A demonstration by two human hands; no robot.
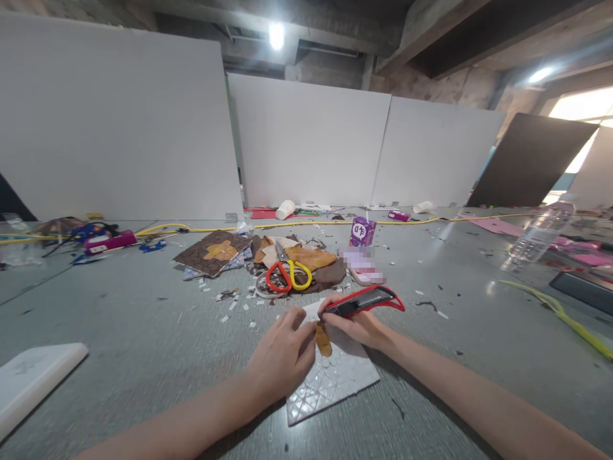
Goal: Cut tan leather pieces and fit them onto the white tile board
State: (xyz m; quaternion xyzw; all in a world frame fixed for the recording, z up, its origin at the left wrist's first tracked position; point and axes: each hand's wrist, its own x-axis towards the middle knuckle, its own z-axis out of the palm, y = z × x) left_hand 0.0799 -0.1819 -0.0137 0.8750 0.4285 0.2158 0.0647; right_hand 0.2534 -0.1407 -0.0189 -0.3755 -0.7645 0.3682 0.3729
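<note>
Tan leather strip (323,340) lies on a white sheet with a faceted triangle pattern (335,377), near the front middle of the grey tabletop (143,319). The left hand (282,358) rests on the sheet, its fingertips curled in and pressing the strip's left edge. The right hand (357,326) is closed around a red and black utility knife (364,300), whose front end points left toward the strip's top.

Just behind the hands lie scissors with one red and one yellow handle (288,275), resting on a heap of brown and tan leather scraps (306,262). Left of the heap is a brown patterned piece with a tan patch (214,251). A purple drink carton (362,232) stands behind, with a tipped paper cup (285,209) farther back beside a yellow cable (191,228). Small white and dark offcuts are scattered across the tabletop around the heap. A clear plastic bottle (541,233) stands at the right, and a white slab (33,380) lies at the near left edge.

The strip is narrow, ochre-tan, with a rounded lower end; its upper end is hidden by the fingers.
</note>
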